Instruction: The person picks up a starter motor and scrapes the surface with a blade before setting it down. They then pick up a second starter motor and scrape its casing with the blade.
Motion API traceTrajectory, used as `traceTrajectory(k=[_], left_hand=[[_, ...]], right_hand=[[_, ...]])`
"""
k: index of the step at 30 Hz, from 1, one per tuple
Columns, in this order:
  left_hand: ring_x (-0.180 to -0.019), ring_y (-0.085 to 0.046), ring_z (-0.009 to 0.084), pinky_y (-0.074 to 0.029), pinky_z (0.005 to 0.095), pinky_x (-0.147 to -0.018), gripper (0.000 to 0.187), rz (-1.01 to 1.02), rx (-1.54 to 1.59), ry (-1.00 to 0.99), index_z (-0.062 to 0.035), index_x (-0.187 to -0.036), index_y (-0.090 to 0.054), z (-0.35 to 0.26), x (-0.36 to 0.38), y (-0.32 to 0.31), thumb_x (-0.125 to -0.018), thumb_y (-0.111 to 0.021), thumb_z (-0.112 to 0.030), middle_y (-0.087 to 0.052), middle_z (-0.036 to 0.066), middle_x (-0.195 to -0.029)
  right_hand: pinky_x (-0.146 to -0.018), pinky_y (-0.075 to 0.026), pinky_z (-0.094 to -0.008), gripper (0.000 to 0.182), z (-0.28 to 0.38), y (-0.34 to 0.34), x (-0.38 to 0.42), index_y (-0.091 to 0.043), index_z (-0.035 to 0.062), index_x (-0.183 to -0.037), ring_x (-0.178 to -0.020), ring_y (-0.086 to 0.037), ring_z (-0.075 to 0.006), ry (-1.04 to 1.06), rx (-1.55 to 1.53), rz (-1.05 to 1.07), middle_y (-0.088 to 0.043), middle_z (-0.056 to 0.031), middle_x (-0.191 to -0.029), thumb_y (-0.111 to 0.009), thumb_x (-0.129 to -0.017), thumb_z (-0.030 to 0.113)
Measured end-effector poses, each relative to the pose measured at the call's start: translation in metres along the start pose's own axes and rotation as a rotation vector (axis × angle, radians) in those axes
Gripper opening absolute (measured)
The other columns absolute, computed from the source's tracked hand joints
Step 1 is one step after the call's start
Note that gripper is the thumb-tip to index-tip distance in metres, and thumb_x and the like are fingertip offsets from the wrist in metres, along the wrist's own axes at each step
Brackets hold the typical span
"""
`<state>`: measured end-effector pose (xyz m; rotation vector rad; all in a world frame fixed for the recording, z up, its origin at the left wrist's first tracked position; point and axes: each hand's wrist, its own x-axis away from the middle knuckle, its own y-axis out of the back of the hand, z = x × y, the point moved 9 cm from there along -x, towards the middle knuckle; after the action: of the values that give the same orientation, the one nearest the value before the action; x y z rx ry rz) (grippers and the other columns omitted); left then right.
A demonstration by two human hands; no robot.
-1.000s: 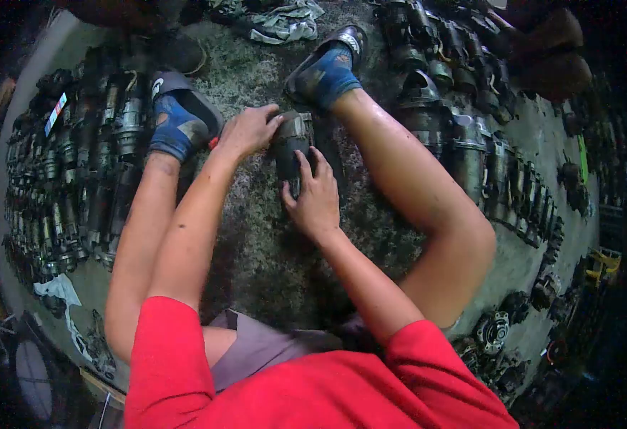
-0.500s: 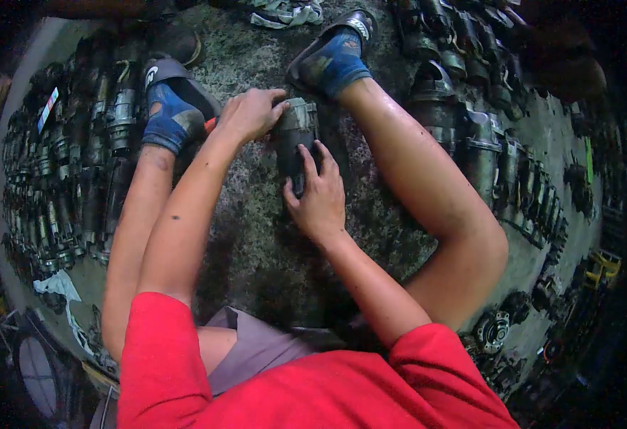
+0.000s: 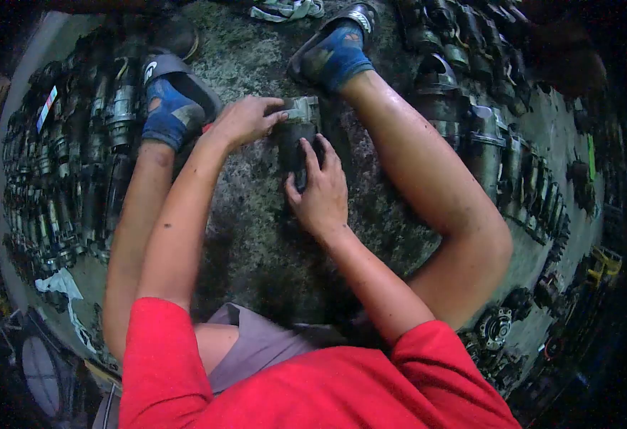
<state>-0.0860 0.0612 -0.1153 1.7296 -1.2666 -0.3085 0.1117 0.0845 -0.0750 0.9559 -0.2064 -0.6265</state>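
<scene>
A dark cylindrical part (image 3: 297,154) with a paler, blocky metal end lies on a stained floor (image 3: 256,236), between the lower legs of a seated person in a red shirt (image 3: 299,393) and gray shorts (image 3: 256,343). Its pale end points away from the person.

The left hand (image 3: 247,120) reaches in from the side, palm down and fingers bent, with only a narrow gap between the two foremost digits. Their tips are at the left edge of the pale end; whether they grip it, I cannot tell. The right hand (image 3: 322,187) is moderately wide, its thumb and fingers spread over the near portion of the dark body, fingertips resting on it.

Beyond the hands are two feet in blue socks (image 3: 164,114) and dark sandals (image 3: 335,32), spread apart, with a crumpled pale cloth (image 3: 287,8) on the floor farther off. Rows of greasy, cylindrical metal parts (image 3: 121,114) crowd the left side, a small bright card-like strip (image 3: 46,109) among them. More metal cylinders (image 3: 483,146) line the right side, and a round, flanged part (image 3: 496,327) sits nearer the person. A white rag (image 3: 60,284) lies at the lower left.
</scene>
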Motion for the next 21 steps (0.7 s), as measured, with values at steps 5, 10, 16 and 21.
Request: traceTrajectory(k=[5, 10, 16, 21], left_hand=[[-0.112, -0.066, 0.0398, -0.052, 0.0492, -0.094, 0.046, -0.19, 0.032, 0.066, -0.0163, -0.131, -0.066, 0.012, -0.006, 0.007, -0.097, -0.061, -0.046, -0.07, 0.019, -0.119], [-0.111, -0.066, 0.0411, -0.052, 0.0491, -0.095, 0.044, 0.017, 0.025, 0.002, -0.0163, -0.131, -0.067, 0.006, 0.004, -0.01, -0.098, -0.06, -0.045, -0.07, 0.02, -0.12], [-0.11, -0.066, 0.041, -0.053, 0.0481, -0.093, 0.044, -0.141, 0.066, 0.028, -0.0166, -0.13, -0.067, 0.007, -0.003, 0.004, -0.098, -0.06, -0.045, -0.07, 0.019, -0.118], [-0.11, -0.066, 0.0403, -0.052, 0.0476, -0.093, 0.043, 0.026, 0.06, -0.028, -0.016, -0.129, -0.067, 0.0, 0.01, -0.006, -0.098, -0.06, -0.044, -0.07, 0.019, -0.118]], right_hand=[[-0.11, -0.042, -0.05, 0.069, 0.001, 0.001, -0.001, -0.045, 0.0076, -0.147, -0.135, -0.044, -0.0429, -0.017, -0.014, 0.023, -0.039, -0.0225, -0.153, -0.072, -0.085, 0.021], [-0.11, -0.042, -0.0488, 0.068, 0.001, 0.0, -0.001, -0.046, 0.0075, -0.147, -0.136, -0.044, -0.042, -0.007, -0.006, 0.012, -0.041, -0.0225, -0.152, -0.072, -0.085, 0.02], [-0.109, -0.043, -0.049, 0.068, 0.001, 0.0, -0.002, -0.047, 0.0077, -0.146, -0.135, -0.045, -0.0424, -0.024, -0.017, 0.016, -0.041, -0.0232, -0.151, -0.072, -0.084, 0.02], [-0.108, -0.044, -0.0486, 0.069, 0.001, 0.0, -0.002, -0.046, 0.0084, -0.147, -0.134, -0.045, -0.042, -0.005, 0.017, 0.005, -0.042, -0.0228, -0.151, -0.073, -0.084, 0.021]])
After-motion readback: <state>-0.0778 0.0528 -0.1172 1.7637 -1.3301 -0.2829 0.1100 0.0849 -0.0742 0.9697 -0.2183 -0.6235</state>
